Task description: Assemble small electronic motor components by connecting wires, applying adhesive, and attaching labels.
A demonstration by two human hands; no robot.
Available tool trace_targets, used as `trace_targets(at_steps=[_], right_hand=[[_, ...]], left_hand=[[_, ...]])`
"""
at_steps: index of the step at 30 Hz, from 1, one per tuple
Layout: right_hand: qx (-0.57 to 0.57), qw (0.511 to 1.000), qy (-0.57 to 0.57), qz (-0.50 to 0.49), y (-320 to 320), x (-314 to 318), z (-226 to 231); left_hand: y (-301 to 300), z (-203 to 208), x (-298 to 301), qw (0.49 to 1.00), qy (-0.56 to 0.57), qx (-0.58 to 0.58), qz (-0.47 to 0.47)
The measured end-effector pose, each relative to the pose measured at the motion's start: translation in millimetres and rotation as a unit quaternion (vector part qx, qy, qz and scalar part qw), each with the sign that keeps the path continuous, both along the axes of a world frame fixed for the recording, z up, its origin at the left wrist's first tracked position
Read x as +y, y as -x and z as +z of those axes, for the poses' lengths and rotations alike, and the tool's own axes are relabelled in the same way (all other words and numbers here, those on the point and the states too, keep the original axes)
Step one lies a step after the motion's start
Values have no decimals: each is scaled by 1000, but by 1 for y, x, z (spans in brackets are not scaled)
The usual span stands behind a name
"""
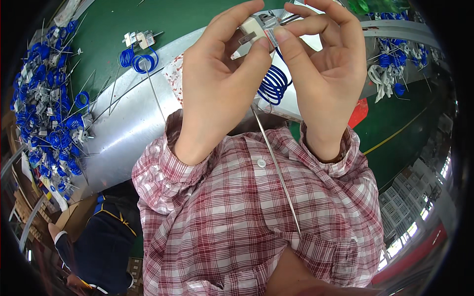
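A small capillary thermostat (pixel 253 29) with a white body and a metal side is held up between both hands at the top middle. My left hand (pixel 222 81) pinches its white body between thumb and fingers. My right hand (pixel 328 69) is closed on the metal side, its thumb on the casing near a shaft. Below the body hangs a blue coiled tube (pixel 273 88), between my two palms. A thin metal probe rod (pixel 277 170) slants down in front of my checked shirt. My fingers hide part of the casing.
A heap of similar blue-coiled thermostats (pixel 47 103) lies at the left, with thin rods sticking out. Two more units (pixel 139 42) rest on the green surface by the metal edge (pixel 131 116). At right are another pile (pixel 397 56) and white cloth (pixel 379 81). Another person (pixel 101 241) is lower left.
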State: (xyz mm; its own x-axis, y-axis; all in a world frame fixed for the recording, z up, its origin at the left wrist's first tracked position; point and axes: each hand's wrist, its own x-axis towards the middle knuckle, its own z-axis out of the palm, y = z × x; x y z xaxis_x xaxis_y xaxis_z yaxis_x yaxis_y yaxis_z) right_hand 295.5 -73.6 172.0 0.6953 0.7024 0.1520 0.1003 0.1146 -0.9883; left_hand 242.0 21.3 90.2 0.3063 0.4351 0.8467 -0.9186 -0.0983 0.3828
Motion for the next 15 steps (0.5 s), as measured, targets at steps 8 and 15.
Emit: trace_targets(at_steps=[8, 15], right_hand=[[-57, 996, 62, -19, 2, -3, -8], [-145, 982, 113, -53, 20, 0, 4]], left_hand=[[29, 61, -36, 810, 293, 499, 95], [26, 56, -33, 841, 269, 440, 161]])
